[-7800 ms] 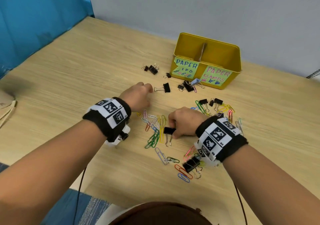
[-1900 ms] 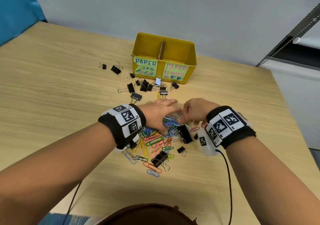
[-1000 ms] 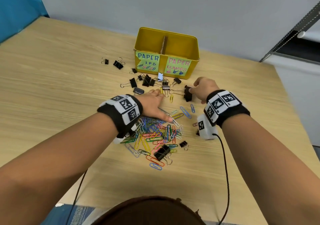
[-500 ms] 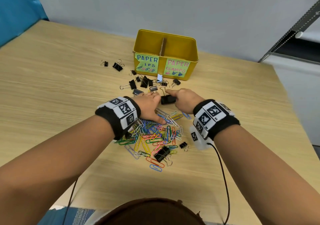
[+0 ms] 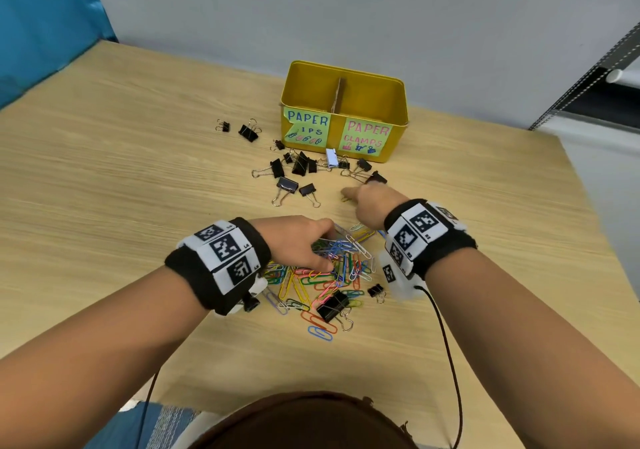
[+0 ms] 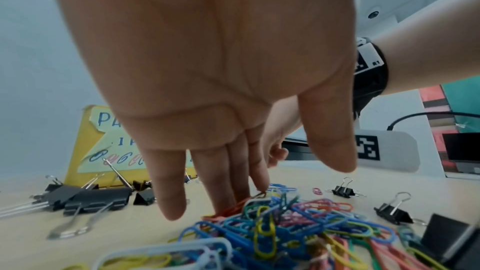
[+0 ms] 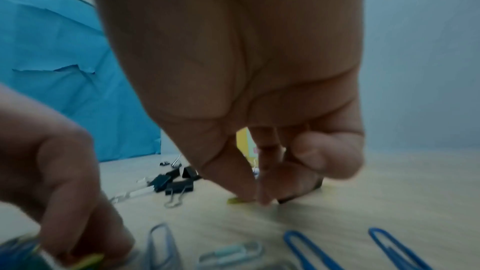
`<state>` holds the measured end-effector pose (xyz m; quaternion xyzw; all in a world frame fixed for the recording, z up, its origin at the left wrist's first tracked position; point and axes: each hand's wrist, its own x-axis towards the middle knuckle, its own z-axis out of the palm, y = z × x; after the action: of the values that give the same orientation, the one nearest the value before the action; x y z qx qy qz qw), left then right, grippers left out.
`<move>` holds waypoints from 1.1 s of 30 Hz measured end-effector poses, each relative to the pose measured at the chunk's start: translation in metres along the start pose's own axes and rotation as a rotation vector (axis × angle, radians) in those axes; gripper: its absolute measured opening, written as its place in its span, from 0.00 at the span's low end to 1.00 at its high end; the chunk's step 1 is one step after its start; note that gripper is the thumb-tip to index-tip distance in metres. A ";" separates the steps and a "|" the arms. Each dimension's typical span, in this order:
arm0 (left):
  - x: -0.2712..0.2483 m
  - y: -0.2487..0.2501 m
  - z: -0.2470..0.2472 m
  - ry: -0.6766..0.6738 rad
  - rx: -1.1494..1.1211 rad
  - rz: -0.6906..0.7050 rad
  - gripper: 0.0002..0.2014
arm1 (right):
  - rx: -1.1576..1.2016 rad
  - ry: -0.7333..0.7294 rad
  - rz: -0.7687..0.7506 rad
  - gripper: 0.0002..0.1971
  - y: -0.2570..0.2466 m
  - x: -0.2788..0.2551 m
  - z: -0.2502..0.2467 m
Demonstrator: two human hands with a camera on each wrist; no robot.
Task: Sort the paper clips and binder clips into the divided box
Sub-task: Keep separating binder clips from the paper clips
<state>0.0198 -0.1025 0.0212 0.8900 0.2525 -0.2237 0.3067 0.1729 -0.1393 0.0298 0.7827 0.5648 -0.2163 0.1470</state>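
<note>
Pinching at the tabletop (image 5: 104, 178), your right fingers (image 7: 249, 188) had come together, thumb against forefinger, on a small yellow paper clip (image 7: 235, 200) lying flat just ahead of the multicoloured heap. The right wrist view was blurred; a firm hold could not be confirmed, only contact at the tips. A black binder clip (image 5: 376, 177) lay just beyond your right hand (image 5: 372, 203), touching or nearly touching the knuckles.

Your left fingers (image 6: 168, 192) were straight and slightly spread, tips resting on the far edge of the paper clip heap (image 5: 329, 268), clamped on nothing. Your left hand (image 5: 298, 241) covered the heap's left side.

Relation governing the next move, as judged: the yellow divided box (image 5: 394, 102) stood beyond both hands, well apart, past a scatter of black binder clips (image 5: 294, 168). Its left compartment carried the paper clip label (image 5: 306, 130), its right compartment the clamps label (image 5: 367, 135), with a cardboard divider (image 5: 337, 94) between. Your right hand was the nearer to the box, but the yellow clip belonged forward and to the left, across the divider line. The yellow clip's long axis appeared to run roughly left to right, though blur prevented certainty.

Both compartments appeared empty; sorting had barely begun.
</note>
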 end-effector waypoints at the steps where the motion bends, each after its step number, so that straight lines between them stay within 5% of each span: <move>1: -0.001 0.001 0.000 0.003 -0.015 0.007 0.26 | -0.061 -0.059 -0.013 0.31 -0.003 -0.002 0.002; 7: -0.001 -0.009 0.004 0.204 -0.064 -0.024 0.28 | -0.028 -0.164 -0.115 0.28 0.009 -0.018 0.001; 11: 0.003 -0.010 0.007 0.175 0.062 -0.100 0.41 | 0.064 0.053 0.142 0.25 0.042 -0.022 0.009; 14: 0.002 -0.005 0.011 0.165 0.107 -0.117 0.47 | 0.071 0.019 0.264 0.20 0.044 -0.029 0.026; 19: -0.005 0.010 0.017 0.246 0.133 0.023 0.37 | 0.284 -0.011 0.039 0.22 0.027 -0.037 0.029; 23: -0.010 0.018 0.024 0.158 0.158 0.163 0.30 | 0.327 0.082 0.132 0.14 0.037 -0.053 0.025; 25: -0.011 0.020 0.028 0.084 0.215 0.192 0.33 | 0.271 -0.006 0.163 0.08 0.044 -0.064 0.025; 28: -0.009 0.025 0.038 0.040 0.280 0.231 0.33 | 0.266 -0.124 0.151 0.16 0.039 -0.076 0.031; 33: -0.007 0.029 0.045 0.127 0.285 0.242 0.27 | 0.195 -0.070 0.076 0.19 0.022 -0.078 0.052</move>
<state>0.0202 -0.1542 0.0053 0.9606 0.1284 -0.1620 0.1858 0.1635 -0.2346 0.0236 0.8060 0.5056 -0.2918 0.0978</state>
